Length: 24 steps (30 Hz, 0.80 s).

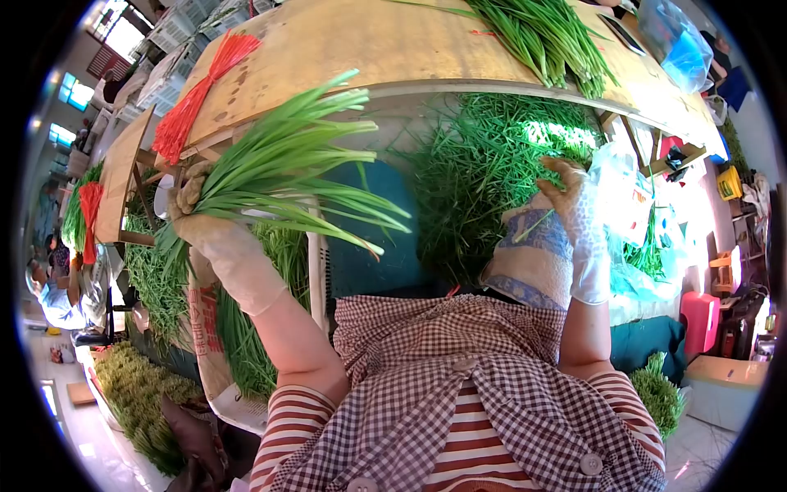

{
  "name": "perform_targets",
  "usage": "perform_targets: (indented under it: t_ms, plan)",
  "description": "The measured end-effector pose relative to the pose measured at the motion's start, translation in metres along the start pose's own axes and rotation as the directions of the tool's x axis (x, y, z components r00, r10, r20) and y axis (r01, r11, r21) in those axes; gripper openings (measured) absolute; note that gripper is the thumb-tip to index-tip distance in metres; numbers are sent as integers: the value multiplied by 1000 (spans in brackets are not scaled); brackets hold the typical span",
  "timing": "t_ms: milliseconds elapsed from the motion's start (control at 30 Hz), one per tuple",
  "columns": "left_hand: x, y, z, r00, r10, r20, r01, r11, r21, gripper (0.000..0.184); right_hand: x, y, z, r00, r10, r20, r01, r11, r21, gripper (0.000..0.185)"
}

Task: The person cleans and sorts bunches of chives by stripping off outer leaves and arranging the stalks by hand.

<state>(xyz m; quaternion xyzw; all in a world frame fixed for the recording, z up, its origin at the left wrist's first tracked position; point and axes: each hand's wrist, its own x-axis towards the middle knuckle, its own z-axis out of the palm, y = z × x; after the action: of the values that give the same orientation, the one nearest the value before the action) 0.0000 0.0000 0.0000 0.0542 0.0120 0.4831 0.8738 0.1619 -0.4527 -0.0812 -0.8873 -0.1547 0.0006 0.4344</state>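
Note:
My left hand (193, 205), in a pale glove with a soiled palm, is closed around a bunch of long green leaves (279, 160). The leaves fan out to the right, over the near edge of the wooden table (344, 49). On the right, my right hand (570, 193), also gloved, is raised with its fingers apart and nothing held in them. Below and left of it is a patterned cloth (533, 254) over my leg, with a loose green blade on it. A big heap of green leaves and trimmings (467, 156) lies beyond.
Red ties (205, 94) lie on the table's left part, and another green bunch (545, 37) at its far side. A white crate (320, 254) with greens stands at left. Plastic bags (648, 221) hang at right, near a pink container (699, 322). People sit at far left.

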Motion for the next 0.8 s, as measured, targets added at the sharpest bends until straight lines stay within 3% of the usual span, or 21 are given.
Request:
perform_targets:
  t_ms: [33,67,100,167,200,300,333,367,433,467,500,567,600,700,800]
  plan:
    - [-2,-1,-1,998,-38,-42,37,999,-39,35,-5,-29,3,995,40,90,-64,956,287,24]
    - [-5,-2,-2,993,-79,-83,73,994,-79,38,-10,-60,-1,935,212,285,-292,915,278,23]
    - [-12,-3,3,988,-30,-152,27,999,-27,38,-16,-76,7,934,102,342,-233,900,367,26]
    - [-20,-20,10,970,67,-232,-53,997,64,39,-13,-87,35,949,-216,230,79,868,491,33]
    - [-9,-11,-8,985,-34,-170,30,999,-28,40,-14,-100,44,946,-217,241,74,868,491,38]
    - [-26,-40,0,961,85,-263,-43,986,163,40,-15,-134,65,928,-244,280,96,887,452,47]
    - [-23,-40,-7,970,43,-239,-7,989,149,40,-12,-137,73,878,-305,370,-15,754,657,43]
    - [-21,-41,-9,974,44,-224,-5,985,172,40,-12,-139,73,822,-133,554,-323,692,646,25]
    - [-22,-42,-11,978,55,-199,-11,977,214,41,-5,-126,70,851,-243,466,-221,640,736,16]
    - [-23,-41,-10,979,56,-194,-10,973,231,41,-4,-119,62,906,-279,318,-37,695,718,16]
    - [-26,-40,-8,980,58,-188,-9,969,249,42,7,-92,68,894,-398,205,-10,441,897,17]
    - [-27,-38,-10,982,51,-180,-11,976,216,42,9,-97,51,972,66,228,-206,707,677,19]
    - [-29,-38,-12,987,7,-163,22,984,178,42,11,-91,53,985,-146,96,88,890,447,25]
    - [-32,-46,-10,988,-97,-121,107,991,81,41,0,-96,59,936,-141,322,-127,719,684,32]
    - [-44,-60,0,981,-136,-138,141,990,25,43,-12,-123,67,912,-31,410,-293,651,700,28]
